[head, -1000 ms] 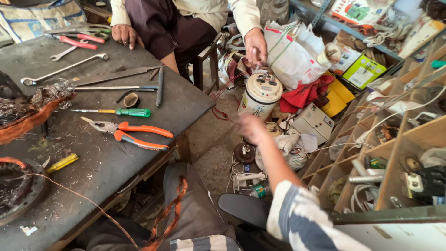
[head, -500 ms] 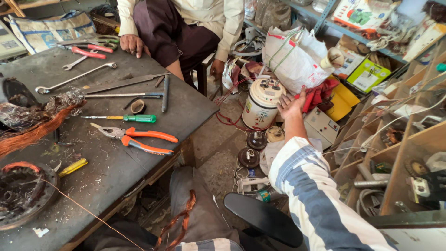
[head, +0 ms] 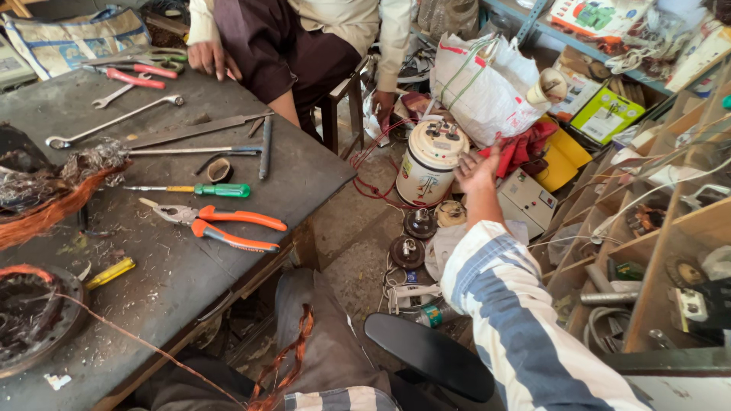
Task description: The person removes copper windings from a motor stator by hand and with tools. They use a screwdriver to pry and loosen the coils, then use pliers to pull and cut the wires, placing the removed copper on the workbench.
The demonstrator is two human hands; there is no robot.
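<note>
Just left of the person's right hand [head: 478, 169], almost touching its fingertips, a cream, drum-shaped appliance [head: 431, 161] stands upright on the floor, its long axis vertical and its terminal-studded top level with the hand. That hand's grip is loosely spread, fingers splayed and empty, with nothing held; the striped sleeve [head: 518, 304] runs back from it toward the camera. The left hand is out of view, so the right is the nearer one. Beyond the hand lie a red cloth [head: 525, 148] and a white sack [head: 480, 84]; below it, a grey control box [head: 525, 199] and small round parts [head: 411, 236]. Far to its left, the counter [head: 304, 171] carries orange-handled pliers [head: 221, 224] and a green-handled screwdriver [head: 194, 189]. A second person sits beyond the appliance, one hand [head: 383, 106] hanging down.
</note>
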